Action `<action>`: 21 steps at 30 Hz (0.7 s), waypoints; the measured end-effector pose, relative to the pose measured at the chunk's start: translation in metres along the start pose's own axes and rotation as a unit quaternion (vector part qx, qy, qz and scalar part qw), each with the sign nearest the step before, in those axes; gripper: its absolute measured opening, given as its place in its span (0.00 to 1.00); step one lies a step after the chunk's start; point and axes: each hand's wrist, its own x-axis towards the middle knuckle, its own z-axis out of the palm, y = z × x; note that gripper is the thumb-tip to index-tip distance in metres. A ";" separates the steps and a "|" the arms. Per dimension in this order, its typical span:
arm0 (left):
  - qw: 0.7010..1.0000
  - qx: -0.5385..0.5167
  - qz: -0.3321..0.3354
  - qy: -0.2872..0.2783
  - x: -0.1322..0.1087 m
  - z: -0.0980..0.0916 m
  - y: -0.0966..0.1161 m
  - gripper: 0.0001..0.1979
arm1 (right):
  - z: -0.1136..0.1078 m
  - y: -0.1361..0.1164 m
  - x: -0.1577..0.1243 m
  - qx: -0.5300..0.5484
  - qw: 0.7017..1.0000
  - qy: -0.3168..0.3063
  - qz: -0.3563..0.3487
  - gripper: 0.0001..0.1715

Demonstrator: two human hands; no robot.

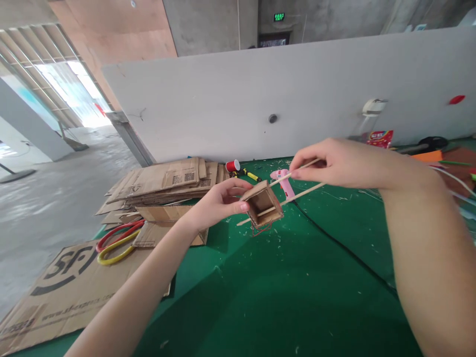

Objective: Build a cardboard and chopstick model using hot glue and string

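The left hand (219, 201) grips a small cardboard box (263, 204) at its fingertips, while the right hand (334, 161) pinches thin wooden sticks (305, 191) passing through it.

Daylight pours in from the open bay (80, 94) at my upper left, so strong that it burns out to white. Everywhere else the light is soft and even. My arms throw broad, soft-edged shadows on the green mat (297, 277), darkest below my left hand (219, 201). The small cardboard box (263, 204) it holds is sharp, as is the wooden stick (288, 176) pinched in my right hand (334, 161). The wide lens bows the white partition (230, 99) and stretches my forearms at the lower edges.
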 end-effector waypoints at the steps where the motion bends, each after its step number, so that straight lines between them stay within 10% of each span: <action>1: 1.000 0.012 -0.003 -0.018 0.001 0.004 0.002 0.24 | 0.005 -0.005 0.001 -0.011 0.997 -0.075 0.003 0.08; 5: 0.997 0.030 -0.035 -0.058 0.001 0.013 0.003 0.26 | 0.019 -0.019 0.001 -0.046 0.988 -0.149 -0.008 0.10; 13: 0.988 -0.105 -0.076 0.081 0.003 0.012 -0.007 0.35 | 0.022 0.010 0.018 0.043 0.988 0.147 -0.011 0.21; 21: 0.987 -0.096 -0.105 0.073 0.004 0.012 -0.029 0.26 | 0.062 0.025 0.034 0.185 0.974 -0.104 0.076 0.16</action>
